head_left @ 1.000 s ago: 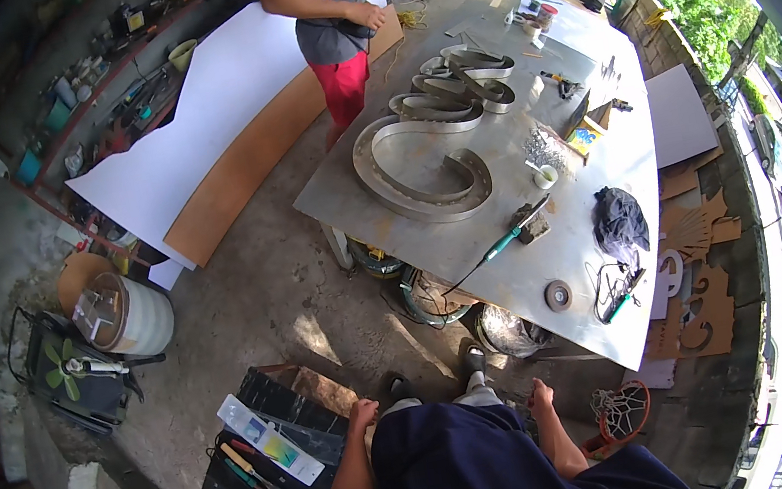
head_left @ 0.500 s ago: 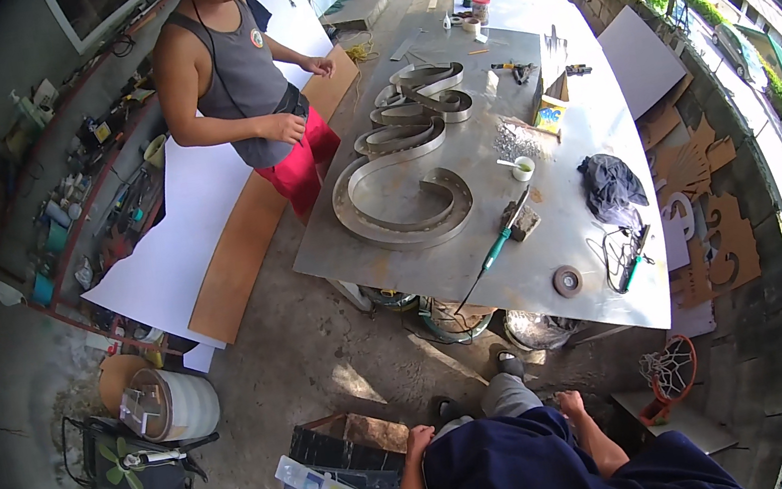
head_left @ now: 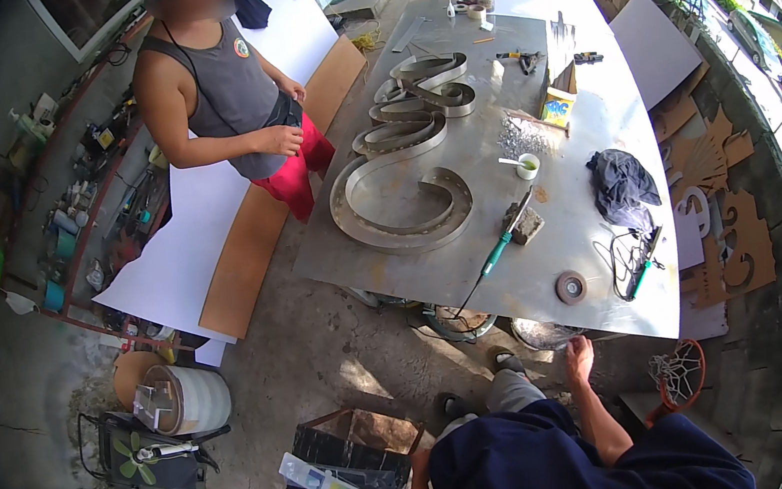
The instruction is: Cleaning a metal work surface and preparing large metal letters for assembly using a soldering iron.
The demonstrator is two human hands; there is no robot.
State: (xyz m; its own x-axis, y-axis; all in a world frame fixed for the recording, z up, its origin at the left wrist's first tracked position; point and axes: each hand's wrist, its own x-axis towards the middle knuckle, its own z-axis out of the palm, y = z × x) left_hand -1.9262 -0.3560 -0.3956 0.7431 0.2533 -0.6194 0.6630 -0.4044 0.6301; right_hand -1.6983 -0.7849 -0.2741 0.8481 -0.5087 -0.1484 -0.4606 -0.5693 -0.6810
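Observation:
My right hand [head_left: 580, 356] is raised just in front of the near edge of a metal-topped table [head_left: 386, 281]; its fingers are too small to read. Down at my left side, my left hand [head_left: 422, 463] is mostly hidden against my dark shirt. Closest to the right hand on the tabletop is a round brown tape roll [head_left: 571, 287]. A soldering iron with a teal handle [head_left: 498, 255] rests its tip on a small block [head_left: 528, 226]. Another teal-handled iron [head_left: 641, 280] lies at the right with its black cord. Curved metal letter shapes [head_left: 343, 213] stand on the left half.
Another person [head_left: 218, 98] stands left of the table. On it are a black plastic bag [head_left: 622, 180], a white cup [head_left: 527, 166] and pliers [head_left: 525, 60]. Beside my left leg is a dark box [head_left: 342, 459] with tools; a basketball hoop [head_left: 701, 370] is at right.
My right hand has risen from my lap toward the table edge. My left hand has dropped back along my side. The other person has shifted slightly, head now turned toward me.

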